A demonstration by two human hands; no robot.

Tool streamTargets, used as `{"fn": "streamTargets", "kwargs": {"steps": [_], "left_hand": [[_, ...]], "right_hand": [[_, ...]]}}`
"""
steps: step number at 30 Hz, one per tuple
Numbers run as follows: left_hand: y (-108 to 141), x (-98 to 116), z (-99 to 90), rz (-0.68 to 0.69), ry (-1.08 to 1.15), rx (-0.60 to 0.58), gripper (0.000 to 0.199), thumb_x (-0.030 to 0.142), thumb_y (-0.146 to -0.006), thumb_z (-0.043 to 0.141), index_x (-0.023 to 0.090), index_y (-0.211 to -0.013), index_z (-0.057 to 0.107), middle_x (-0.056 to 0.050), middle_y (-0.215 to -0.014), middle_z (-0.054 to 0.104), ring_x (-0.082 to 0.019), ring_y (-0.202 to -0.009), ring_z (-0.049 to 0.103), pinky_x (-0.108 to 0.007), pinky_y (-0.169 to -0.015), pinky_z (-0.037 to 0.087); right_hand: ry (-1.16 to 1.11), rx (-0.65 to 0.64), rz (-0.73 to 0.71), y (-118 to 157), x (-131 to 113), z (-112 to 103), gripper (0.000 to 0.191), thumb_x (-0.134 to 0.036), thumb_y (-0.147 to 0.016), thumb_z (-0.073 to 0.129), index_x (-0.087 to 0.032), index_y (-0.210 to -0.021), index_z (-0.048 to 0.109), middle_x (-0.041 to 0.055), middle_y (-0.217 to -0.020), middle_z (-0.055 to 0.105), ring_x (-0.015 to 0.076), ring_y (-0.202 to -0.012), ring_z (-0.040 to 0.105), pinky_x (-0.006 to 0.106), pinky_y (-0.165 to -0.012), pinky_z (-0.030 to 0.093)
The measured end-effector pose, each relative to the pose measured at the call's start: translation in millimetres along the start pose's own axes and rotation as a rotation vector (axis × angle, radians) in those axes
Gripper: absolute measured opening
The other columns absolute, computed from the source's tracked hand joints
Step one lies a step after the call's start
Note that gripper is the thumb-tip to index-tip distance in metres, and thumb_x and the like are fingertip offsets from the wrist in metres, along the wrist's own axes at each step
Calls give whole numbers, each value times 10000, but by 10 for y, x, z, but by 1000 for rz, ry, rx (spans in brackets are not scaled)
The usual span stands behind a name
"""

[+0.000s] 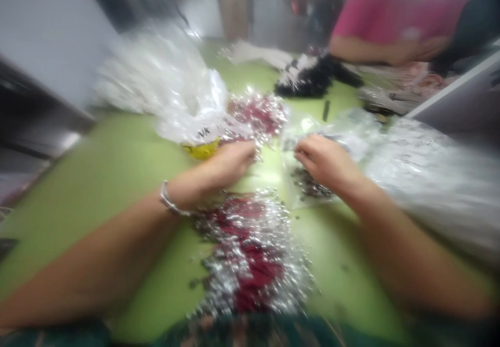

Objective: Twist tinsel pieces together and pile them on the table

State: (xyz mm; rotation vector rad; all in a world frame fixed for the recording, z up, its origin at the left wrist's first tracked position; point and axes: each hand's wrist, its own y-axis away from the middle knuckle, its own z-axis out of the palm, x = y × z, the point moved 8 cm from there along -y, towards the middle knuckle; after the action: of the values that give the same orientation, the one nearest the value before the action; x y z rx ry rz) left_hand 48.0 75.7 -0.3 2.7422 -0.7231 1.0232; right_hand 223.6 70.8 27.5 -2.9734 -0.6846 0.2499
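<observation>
Red strands (255,269) on a green worktop (136,159)

Silver-tipped, they lie in a pile at near centre; a far pile (260,112) sits just right of a white bag (199,110). The left hand (234,162) curls beside that bag; the right hand (326,160), fingers bunched, is over a clear bag (289,180) of dark bits (312,186). I cannot tell whether either pinches anything.

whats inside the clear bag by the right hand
Small dark shiny pieces show through the clear bag; the right hand covers part of it, so what lies beneath is hidden.
</observation>
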Motion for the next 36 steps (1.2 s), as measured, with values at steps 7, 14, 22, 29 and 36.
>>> {"fn": "streamTargets", "kwargs": {"steps": [7,14,22,29,36], "left_hand": [[52,79,95,-107,369,-63,284,372,-924,477,153,-933,657,-13,-711,569,-91,-568,470,-226,-527,376],[81,276,201,-29,306,-128,333,363,-943,436,142,-881,678,-25,-774,621,-113,-669,515,-250,-628,414],[117,334,179,22,312,-158,364,386,-964,391,142,-833,626,-12,-691,559,-92,-573,444,-223,-528,339],[101,348,140,69,85,-134,355,379,-948,395,154,-733,566,-15,-688,563,-108,-617,477,-239,-592,382],[166,510,179,215,-532,-40,153,232,-872,477,164,-764,562,-21,-608,545,-99,-504,368,-253,-488,231]], "right_hand": [[-716,53,104,89,-212,-35,104,-208,-846,583,-192,-748,550,-12,-629,626,88,-516,528,256,-508,440],[-1119,155,168,155,-320,12,78,-221,-842,615,-174,-889,656,-9,-698,683,84,-567,622,247,-548,561],[-1317,113,239,152,-302,142,121,-280,-820,680,-160,-829,670,3,-680,691,88,-544,619,239,-513,558],[-1118,51,181,133,-334,26,82,-221,-836,639,-165,-777,648,-26,-605,644,72,-470,568,226,-475,501],[-1050,-78,217,134,-386,100,165,-181,-830,605,-164,-666,595,-50,-486,581,55,-383,520,176,-382,418]]}}
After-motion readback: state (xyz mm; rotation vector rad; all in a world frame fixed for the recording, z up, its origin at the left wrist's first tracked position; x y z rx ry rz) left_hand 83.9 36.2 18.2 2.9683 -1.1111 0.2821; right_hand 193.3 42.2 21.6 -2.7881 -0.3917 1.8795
